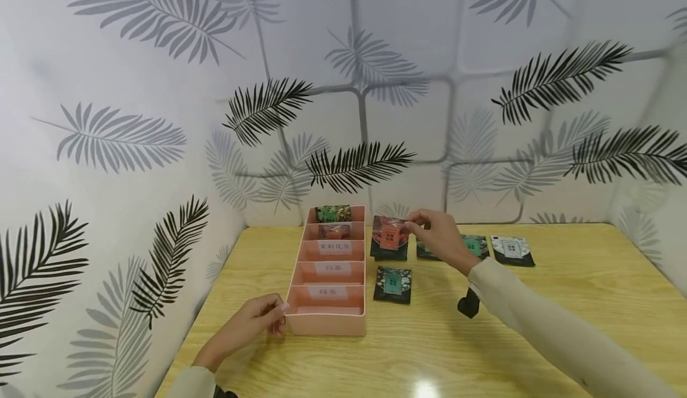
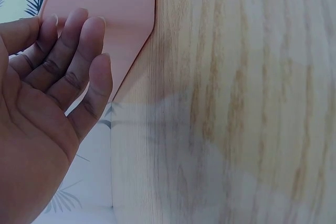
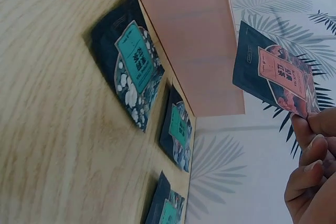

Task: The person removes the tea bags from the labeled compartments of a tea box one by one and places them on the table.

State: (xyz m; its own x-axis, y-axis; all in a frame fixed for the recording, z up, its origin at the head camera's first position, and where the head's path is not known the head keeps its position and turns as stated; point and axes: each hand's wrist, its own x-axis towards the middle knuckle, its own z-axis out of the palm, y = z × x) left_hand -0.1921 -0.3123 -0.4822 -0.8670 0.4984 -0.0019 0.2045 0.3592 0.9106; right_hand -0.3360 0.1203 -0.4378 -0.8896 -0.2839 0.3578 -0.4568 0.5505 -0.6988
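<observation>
My right hand (image 1: 441,235) pinches a dark tea sachet with a red label (image 3: 283,73) by its edge, thumb against fingers. In the right wrist view the sachet is raised in the air beside the box wall. My left hand (image 1: 252,321) grips the near left corner of a pink compartment box (image 1: 325,325) between thumb and forefinger, the other fingers loosely bent beside its wall (image 2: 113,3). In the box, a green sachet (image 1: 333,213) sits in the farthest compartment and a red sachet (image 1: 334,231) in the one before it. White labels with characters mark the nearer compartments.
A sachet with a teal label (image 1: 393,284) lies right of the box. Behind it, another dark sachet is partly covered by the held one. Farther right lie a green-labelled sachet (image 1: 474,245) and a white-labelled sachet (image 1: 512,249). A patterned wall (image 1: 408,189) borders the wooden table (image 1: 569,278).
</observation>
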